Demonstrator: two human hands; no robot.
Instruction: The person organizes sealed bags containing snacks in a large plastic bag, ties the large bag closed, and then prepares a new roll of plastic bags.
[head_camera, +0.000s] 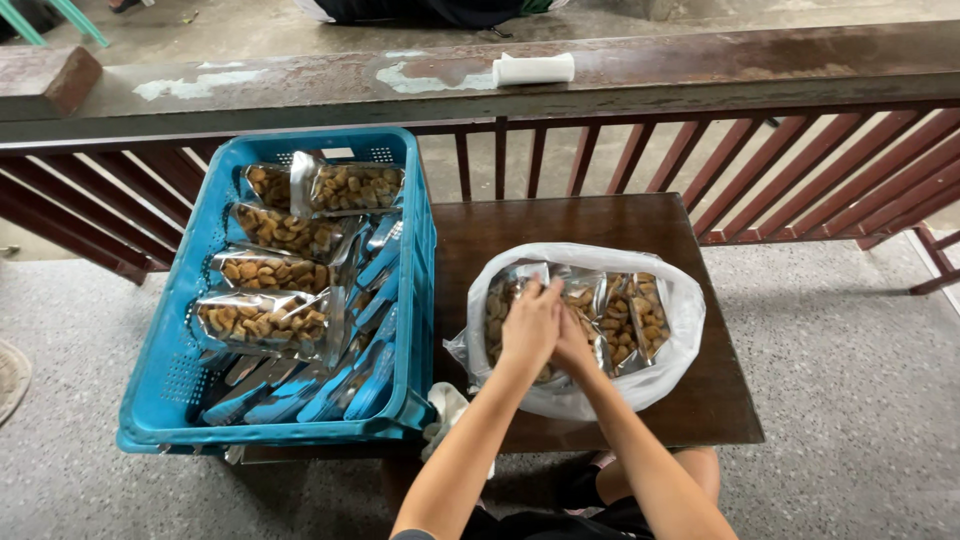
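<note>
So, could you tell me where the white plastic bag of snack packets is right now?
In the head view, the white plastic bag sits on the dark wooden table, right of the blue crate, with both hands inside it.

Blue crate (170, 400) w/ snack packets (262, 318) left; white roll (533, 69) on rusty railing (700, 70); brown table (560, 220).

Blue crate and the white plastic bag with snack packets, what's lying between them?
In the head view, only a bare strip of the dark wooden table separates the blue crate from the white plastic bag.
</note>
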